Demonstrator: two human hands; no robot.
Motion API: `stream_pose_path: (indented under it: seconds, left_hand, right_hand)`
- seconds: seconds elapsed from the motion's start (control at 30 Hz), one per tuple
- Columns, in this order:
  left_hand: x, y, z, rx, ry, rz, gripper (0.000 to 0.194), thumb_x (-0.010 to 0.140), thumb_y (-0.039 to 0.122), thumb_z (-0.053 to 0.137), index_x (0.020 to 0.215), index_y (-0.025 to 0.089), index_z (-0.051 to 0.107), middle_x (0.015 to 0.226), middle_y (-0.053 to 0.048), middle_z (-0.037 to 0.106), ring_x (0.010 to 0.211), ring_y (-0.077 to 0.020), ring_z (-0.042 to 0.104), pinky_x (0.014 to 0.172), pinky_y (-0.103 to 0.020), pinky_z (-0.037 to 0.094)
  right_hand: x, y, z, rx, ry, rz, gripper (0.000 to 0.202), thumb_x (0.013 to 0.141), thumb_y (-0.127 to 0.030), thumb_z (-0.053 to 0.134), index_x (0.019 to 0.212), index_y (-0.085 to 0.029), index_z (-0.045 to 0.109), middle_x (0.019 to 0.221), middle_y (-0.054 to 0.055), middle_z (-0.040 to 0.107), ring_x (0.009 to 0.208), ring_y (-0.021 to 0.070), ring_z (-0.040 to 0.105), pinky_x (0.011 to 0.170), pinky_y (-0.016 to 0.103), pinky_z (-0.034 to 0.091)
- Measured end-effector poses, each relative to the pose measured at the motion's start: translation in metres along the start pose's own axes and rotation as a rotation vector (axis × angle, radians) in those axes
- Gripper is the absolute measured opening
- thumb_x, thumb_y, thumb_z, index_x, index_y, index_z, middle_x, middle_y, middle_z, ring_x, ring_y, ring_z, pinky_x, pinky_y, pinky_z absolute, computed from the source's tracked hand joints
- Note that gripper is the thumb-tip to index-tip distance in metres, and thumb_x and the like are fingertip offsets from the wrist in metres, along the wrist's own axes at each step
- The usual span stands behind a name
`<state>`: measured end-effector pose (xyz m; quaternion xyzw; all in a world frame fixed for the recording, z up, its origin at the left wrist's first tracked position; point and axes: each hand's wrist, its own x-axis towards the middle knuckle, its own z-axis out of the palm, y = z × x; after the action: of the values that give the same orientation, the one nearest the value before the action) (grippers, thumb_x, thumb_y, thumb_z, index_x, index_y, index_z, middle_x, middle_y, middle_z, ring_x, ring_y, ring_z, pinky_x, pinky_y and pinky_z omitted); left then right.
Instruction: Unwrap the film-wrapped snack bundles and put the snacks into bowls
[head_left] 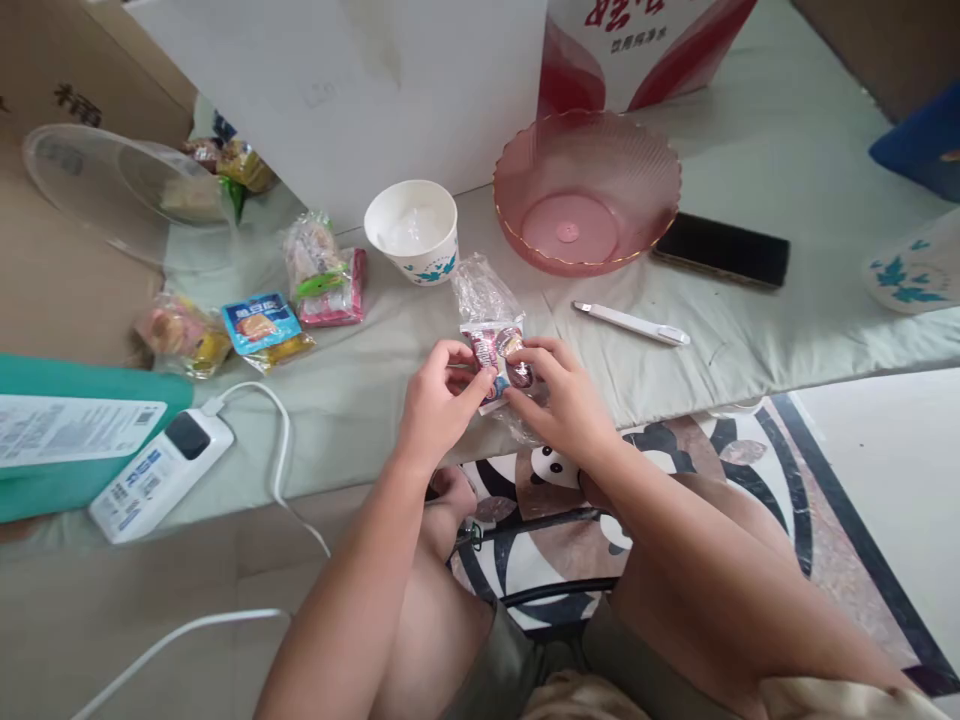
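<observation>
Both hands hold a small printed snack packet (496,352) near the cloth's front edge. My left hand (444,400) has its thumb and fingers closed on the packet's left side. On its right side, the thumb and fingers of my right hand (559,395) grip it. Crumpled clear plastic (481,287) lies just behind the packet, and more shows beneath it. Beyond is a white paper cup (429,268) with blue-green leaves and something whitish inside. A pink ribbed bowl (585,262) stands to its right. The white cutter (631,324) lies right of my hands.
Snack packets (261,325) lie at the left, near a clear plastic lid (82,190). A white power bank (161,475) with a cable sits on the front left edge. A black phone (721,248) is beside the bowl. Boxes (337,100) stand behind; another cup (916,270) is far right.
</observation>
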<state>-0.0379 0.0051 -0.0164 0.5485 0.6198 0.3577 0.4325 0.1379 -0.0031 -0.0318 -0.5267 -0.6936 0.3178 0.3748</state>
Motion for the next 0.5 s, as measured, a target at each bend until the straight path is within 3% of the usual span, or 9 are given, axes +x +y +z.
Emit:
stream_pose_path:
  seconds: [0.1, 0.23, 0.4, 0.5]
  left_hand:
    - [0.002, -0.004, -0.003, -0.053, -0.009, -0.019, 0.033, 0.083, 0.043, 0.073, 0.1, 0.022, 0.055, 0.091, -0.002, 0.068, 0.08, -0.0155, 0.068, 0.069, -0.025, 0.054]
    - [0.004, -0.001, -0.001, -0.229, -0.023, 0.002, 0.039, 0.081, 0.042, 0.076, 0.103, 0.023, 0.051, 0.098, -0.001, 0.065, 0.086, -0.015, 0.068, 0.074, -0.025, 0.056]
    - [0.004, 0.006, 0.004, -0.513, 0.058, -0.146, 0.077, 0.067, 0.035, 0.087, 0.129, 0.031, 0.041, 0.124, -0.005, 0.062, 0.092, -0.0174, 0.072, 0.078, -0.031, 0.06]
    - [0.006, 0.013, 0.005, -0.609, -0.077, -0.247, 0.072, 0.067, 0.036, 0.086, 0.128, 0.023, 0.051, 0.119, -0.009, 0.069, 0.101, -0.0228, 0.073, 0.087, -0.035, 0.06]
  right_hand:
    - [0.0, 0.003, -0.003, 0.029, 0.01, -0.012, 0.002, 0.091, -0.027, 0.062, 0.09, -0.028, 0.064, 0.122, 0.01, 0.065, 0.115, 0.0267, 0.068, 0.087, 0.043, 0.059]
    - [0.009, 0.005, -0.004, 0.174, -0.011, -0.009, 0.007, 0.094, -0.025, 0.054, 0.087, -0.025, 0.055, 0.111, 0.009, 0.068, 0.113, 0.0247, 0.067, 0.09, 0.043, 0.057]
    - [0.01, 0.005, -0.006, 0.313, -0.019, 0.032, 0.01, 0.098, -0.031, 0.049, 0.09, -0.026, 0.05, 0.11, 0.009, 0.068, 0.119, 0.0248, 0.064, 0.093, 0.043, 0.054]
    - [0.005, 0.002, -0.01, 0.396, -0.043, 0.085, 0.013, 0.099, -0.035, 0.047, 0.091, -0.025, 0.05, 0.118, 0.01, 0.067, 0.115, 0.0231, 0.065, 0.093, 0.042, 0.055]
